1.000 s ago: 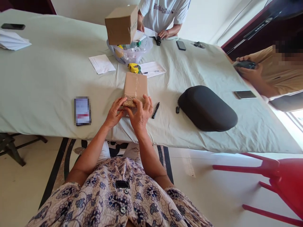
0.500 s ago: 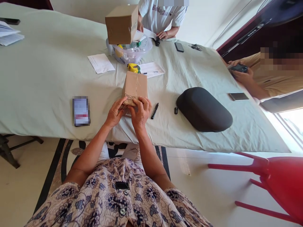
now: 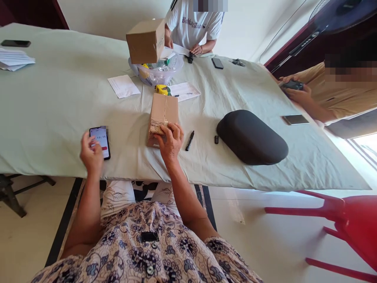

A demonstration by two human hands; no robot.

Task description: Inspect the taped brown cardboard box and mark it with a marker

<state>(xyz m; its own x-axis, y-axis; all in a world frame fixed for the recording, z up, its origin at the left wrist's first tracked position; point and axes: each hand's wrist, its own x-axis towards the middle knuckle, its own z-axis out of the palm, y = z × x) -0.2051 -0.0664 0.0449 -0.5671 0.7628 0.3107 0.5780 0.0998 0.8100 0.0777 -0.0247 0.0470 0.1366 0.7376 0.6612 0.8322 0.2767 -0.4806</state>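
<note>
Carton (image 3: 165, 107) left to one hand

It sat on the cloth-covered worktop (image 3: 59, 106), directly before the person. Half a second earlier both hands had been on it; now only the right hand (image 3: 171, 142) touched it, fingers bent over its near part, though whether they were clamped could not be told. The left hand (image 3: 92, 155) had crossed to the phone (image 3: 103, 142), its fingers blurred and partly curled over the screen, contact unclear. Two-handed work on the carton therefore looked interrupted, the right hand perhaps merely steadying it. A yellow tape measure (image 3: 162, 90) lay just beyond the carton, a black pen (image 3: 190, 140) to its right.
</note>
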